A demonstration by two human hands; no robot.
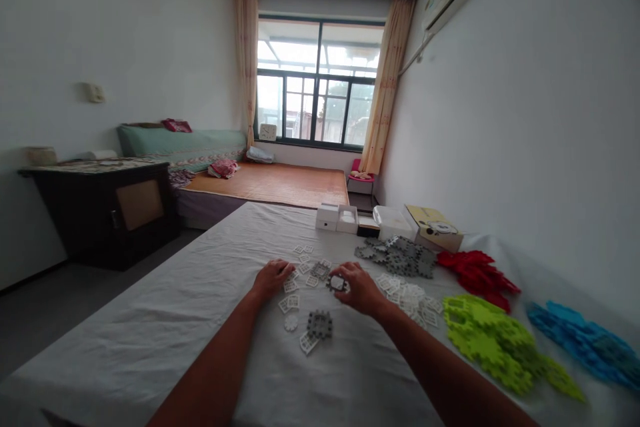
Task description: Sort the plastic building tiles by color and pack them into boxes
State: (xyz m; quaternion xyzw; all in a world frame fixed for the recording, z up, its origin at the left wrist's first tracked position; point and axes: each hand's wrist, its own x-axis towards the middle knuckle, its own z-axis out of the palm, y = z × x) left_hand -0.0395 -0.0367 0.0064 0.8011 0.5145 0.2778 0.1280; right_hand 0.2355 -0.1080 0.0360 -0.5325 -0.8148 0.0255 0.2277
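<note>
Both my hands rest on a white-sheeted table [150, 340] among small foam puzzle pieces. My right hand [357, 288] pinches a grey square piece [337, 283] with a white insert in its middle. My left hand [273, 277] lies curled on the sheet, its fingertips touching small white insert pieces [291, 285]. Whether it holds one is hidden. Several more white inserts [291, 303] lie between my hands. In front of them sits another grey piece [320, 324] beside a white one [309, 343].
To the right lie heaps of foam tiles: grey [400, 255], white [413, 298], red [477, 271], lime green [495, 340] and blue [585, 340]. White boxes [337, 217] and a cardboard box [434, 227] stand at the far edge. Beyond are a bed [270, 183] and a dark cabinet [110, 210].
</note>
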